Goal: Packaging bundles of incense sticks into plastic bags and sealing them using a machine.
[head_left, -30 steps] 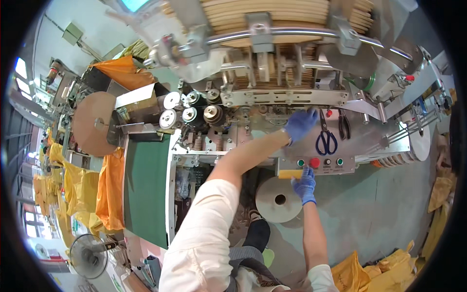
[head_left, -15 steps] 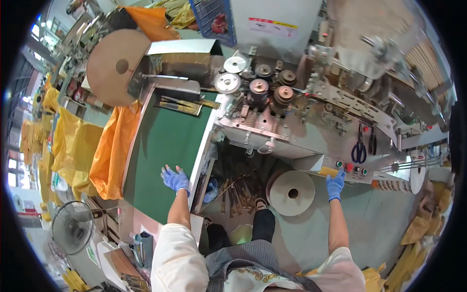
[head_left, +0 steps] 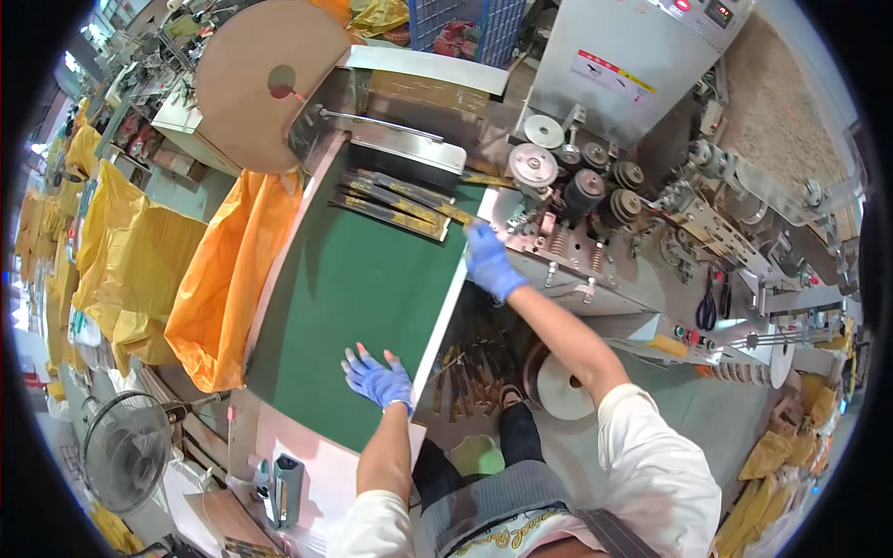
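Note:
My left hand (head_left: 379, 377), in a blue glove with bare fingertips, lies open with spread fingers on the green belt surface (head_left: 344, 298), near its right edge. My right hand (head_left: 493, 263), also in a blue glove, reaches across to the belt's far right corner. Its fingers are drawn together at the yellow end of a thin dark strip (head_left: 454, 213); the fingertips are partly hidden. Several more dark-and-yellow strips (head_left: 386, 210) lie side by side at the far end of the belt, just left of that hand.
Rollers and pulleys (head_left: 584, 191) of a machine stand right of the belt. A large brown disc (head_left: 270, 56) rises at the far left, above an orange bag (head_left: 237, 279). A fan (head_left: 126, 451) is at left. Scissors (head_left: 707, 307) and a button panel (head_left: 693, 337) sit at right.
My right hand has left the button panel and come left to the strips. The strips now lie more spread on the belt. The left hand stays on the belt; the view has shifted.

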### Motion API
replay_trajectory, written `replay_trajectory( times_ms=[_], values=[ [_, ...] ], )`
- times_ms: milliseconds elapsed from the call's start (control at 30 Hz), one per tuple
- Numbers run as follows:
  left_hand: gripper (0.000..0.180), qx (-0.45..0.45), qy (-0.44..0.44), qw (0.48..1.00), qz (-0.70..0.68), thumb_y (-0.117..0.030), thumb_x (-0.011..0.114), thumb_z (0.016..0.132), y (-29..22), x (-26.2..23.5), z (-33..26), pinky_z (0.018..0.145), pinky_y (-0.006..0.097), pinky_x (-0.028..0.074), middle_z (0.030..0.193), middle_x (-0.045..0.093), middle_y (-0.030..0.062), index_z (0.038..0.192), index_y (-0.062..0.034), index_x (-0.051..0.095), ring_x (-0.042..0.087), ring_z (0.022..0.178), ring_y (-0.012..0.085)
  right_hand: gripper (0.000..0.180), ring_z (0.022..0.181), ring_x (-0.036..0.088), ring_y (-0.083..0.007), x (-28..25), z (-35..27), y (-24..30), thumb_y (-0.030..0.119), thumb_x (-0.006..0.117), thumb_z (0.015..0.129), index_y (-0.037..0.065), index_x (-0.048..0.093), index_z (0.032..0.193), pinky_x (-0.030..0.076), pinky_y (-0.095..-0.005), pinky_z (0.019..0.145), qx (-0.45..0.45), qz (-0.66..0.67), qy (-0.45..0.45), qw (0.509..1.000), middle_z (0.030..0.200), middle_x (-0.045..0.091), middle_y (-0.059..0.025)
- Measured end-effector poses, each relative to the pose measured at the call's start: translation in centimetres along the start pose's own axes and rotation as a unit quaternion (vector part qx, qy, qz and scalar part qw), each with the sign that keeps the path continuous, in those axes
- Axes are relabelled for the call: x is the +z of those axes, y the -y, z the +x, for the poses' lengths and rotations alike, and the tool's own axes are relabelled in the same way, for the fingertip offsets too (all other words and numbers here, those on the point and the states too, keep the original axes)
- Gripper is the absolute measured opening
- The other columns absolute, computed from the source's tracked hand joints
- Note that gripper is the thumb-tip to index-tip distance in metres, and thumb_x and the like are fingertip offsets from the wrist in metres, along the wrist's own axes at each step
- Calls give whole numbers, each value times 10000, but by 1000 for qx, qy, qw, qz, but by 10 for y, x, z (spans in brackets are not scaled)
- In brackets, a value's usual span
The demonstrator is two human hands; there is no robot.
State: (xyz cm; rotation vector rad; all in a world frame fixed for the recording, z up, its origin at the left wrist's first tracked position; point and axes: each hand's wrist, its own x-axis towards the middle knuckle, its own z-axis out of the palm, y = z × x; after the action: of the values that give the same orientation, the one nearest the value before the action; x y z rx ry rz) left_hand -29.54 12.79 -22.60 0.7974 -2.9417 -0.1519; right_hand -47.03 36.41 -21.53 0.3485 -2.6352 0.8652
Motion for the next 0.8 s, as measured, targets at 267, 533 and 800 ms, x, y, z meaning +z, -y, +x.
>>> replay_trajectory(
  times_ms=[267, 533, 800],
  values=[
    [640, 4, 41, 999, -25, -350, 518, 812, 17, 1, -9, 1056, 474, 161, 1410, 258, 144, 1344, -54, 323, 198, 1319, 344, 115, 875, 553, -311, 35, 86, -78, 91, 492, 757, 63, 574, 833, 467, -421, 724, 86, -341, 78, 933, 894, 550, -151],
    [651, -23, 54, 998, -35, -376, 489, 816, 45, 3, -16, 1062, 506, 111, 1419, 243, 145, 1357, -62, 309, 164, 1331, 353, 78, 746, 574, -326, 18, 32, 12, 119, 554, 754, 54, 579, 790, 468, -413, 640, -4, -92, 66, 994, 797, 575, -155],
    [651, -16, 9, 994, -106, -395, 513, 782, 100, 2, -29, 1018, 534, 176, 1385, 282, 150, 1335, -94, 348, 211, 1302, 357, 176, 610, 496, -85, 90, 44, 320, 223, 567, 850, 54, 617, 846, 402, -225, 557, 179, 553, 422, 696, 715, 569, -3]
  ],
)
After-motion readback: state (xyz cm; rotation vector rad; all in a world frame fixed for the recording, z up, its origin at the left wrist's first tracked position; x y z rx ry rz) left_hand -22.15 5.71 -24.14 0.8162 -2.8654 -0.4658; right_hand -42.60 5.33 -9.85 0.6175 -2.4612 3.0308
